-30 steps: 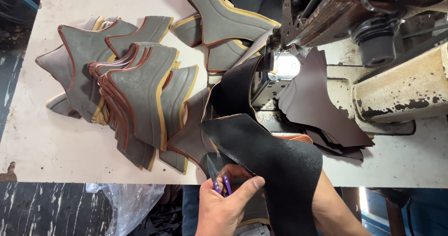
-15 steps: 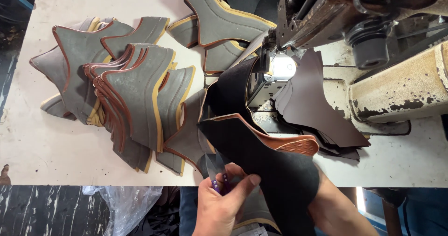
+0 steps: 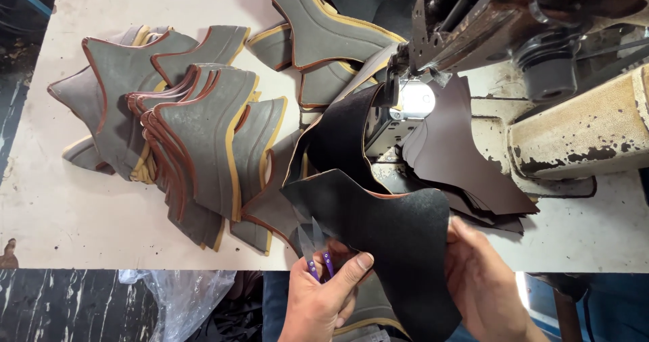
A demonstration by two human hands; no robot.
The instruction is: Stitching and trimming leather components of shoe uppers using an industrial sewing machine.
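Note:
A black leather shoe piece [image 3: 385,237] with a brown edge is held over the table's near edge, its far end running up under the sewing machine's head [image 3: 433,44]. My left hand [image 3: 324,298] grips its near left edge and also holds small purple-handled thread snips [image 3: 314,251], blades pointing up. My right hand [image 3: 483,284] grips the piece's right edge, thumb on top.
A fanned stack of grey shoe pieces [image 3: 189,132] with brown and yellow edging lies left on the white table [image 3: 67,213]. More grey pieces [image 3: 318,31] sit at the top. Dark brown leather pieces [image 3: 466,159] lie beside the worn cream machine body [image 3: 588,126]. A plastic bag [image 3: 176,301] hangs below.
The black piece has been lifted and flattened toward me; its folded brown edge no longer shows. My right hand has come into view on its right edge. The snips now stand clear of it.

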